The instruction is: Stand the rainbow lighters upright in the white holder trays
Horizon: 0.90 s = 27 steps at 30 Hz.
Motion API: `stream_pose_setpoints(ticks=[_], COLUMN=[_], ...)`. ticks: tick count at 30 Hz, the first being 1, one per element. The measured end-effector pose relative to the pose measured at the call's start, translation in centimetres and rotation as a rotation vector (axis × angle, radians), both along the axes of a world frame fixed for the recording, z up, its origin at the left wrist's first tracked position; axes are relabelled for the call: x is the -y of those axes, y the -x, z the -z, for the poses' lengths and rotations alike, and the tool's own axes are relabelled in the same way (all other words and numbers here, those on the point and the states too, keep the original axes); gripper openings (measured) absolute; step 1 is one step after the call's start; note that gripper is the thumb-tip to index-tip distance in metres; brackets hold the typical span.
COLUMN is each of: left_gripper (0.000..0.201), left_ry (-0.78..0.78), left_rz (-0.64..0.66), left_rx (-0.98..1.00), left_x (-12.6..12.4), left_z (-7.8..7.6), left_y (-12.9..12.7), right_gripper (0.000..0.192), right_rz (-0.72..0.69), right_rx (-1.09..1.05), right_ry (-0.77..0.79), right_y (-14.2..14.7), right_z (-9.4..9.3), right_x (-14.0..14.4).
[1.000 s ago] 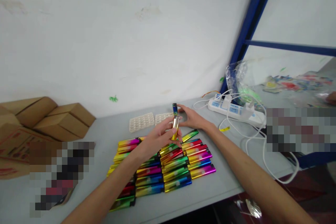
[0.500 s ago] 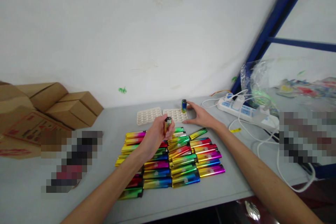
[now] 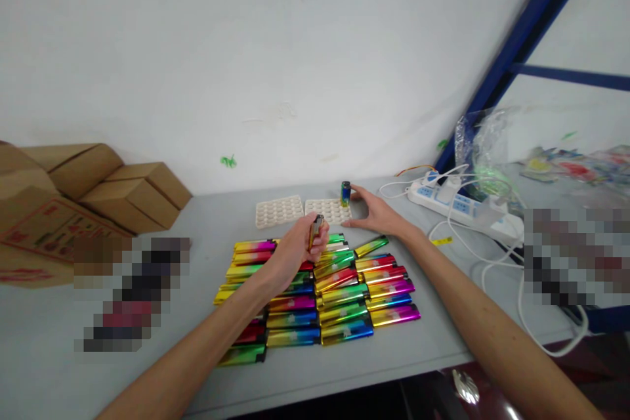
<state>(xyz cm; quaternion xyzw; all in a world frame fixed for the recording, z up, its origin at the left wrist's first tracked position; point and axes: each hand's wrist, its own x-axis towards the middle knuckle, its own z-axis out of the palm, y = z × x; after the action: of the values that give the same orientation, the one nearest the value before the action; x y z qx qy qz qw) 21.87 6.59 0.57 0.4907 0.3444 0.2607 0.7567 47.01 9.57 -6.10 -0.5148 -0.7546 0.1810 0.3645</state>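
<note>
Head view: centre, left hand [image 3: 299, 241] is gripping a lighter [image 3: 314, 234], likely slick, best held mid-body; right hand [image 3: 377, 212] is curving open.

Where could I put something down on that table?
There's bare tabletop between the cardboard boxes and the left pale tray, and a strip between the lighters and the front edge. It's crowded in the middle, where lighters lie in rows beneath the left hand, and at right, around the power strip.

Upright blue-yellow lighter [image 3: 345, 194] in tray [image 3: 331, 209]
</note>
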Motion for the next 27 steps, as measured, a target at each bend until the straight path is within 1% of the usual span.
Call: stream_pose_setpoints(ticks=[4, 8, 15, 20, 22, 27], left_gripper=[0.035, 0.036, 0.048, 0.047, 0.045, 0.036], left_ry=[0.033, 0.017, -0.019, -0.061, -0.094, -0.237], left_rz=[-0.015, -0.024, -0.060, -0.127, -0.136, -0.070], left_rx=[-0.006, 0.022, 0.091, 0.152, 0.148, 0.066], left_x=[0.0, 0.1, 0.6, 0.0, -0.3, -1.8], left_z=[0.2, 0.1, -1.2, -1.6, -1.7, -1.6], left_y=[-0.1, 0.0, 0.3, 0.2, 0.2, -0.4], right_gripper=[0.098, 0.097, 0.098, 0.100, 0.101, 0.104], right_rz=[0.000, -0.002, -0.007, -0.012, -0.016, -0.011], right_rx=[-0.010, -0.012, -0.011, -0.025, -0.028, -0.010], right_ry=[0.004, -0.008, -0.004, 0.000, -0.003, -0.013], right_y=[0.0, 0.0, 0.0, 0.2, 0.3, 0.5], right_z=[0.1, 0.2, 0.1, 0.0, -0.1, -0.2], right_x=[0.0, -0.1, -0.1, -0.1, -0.1, -0.2])
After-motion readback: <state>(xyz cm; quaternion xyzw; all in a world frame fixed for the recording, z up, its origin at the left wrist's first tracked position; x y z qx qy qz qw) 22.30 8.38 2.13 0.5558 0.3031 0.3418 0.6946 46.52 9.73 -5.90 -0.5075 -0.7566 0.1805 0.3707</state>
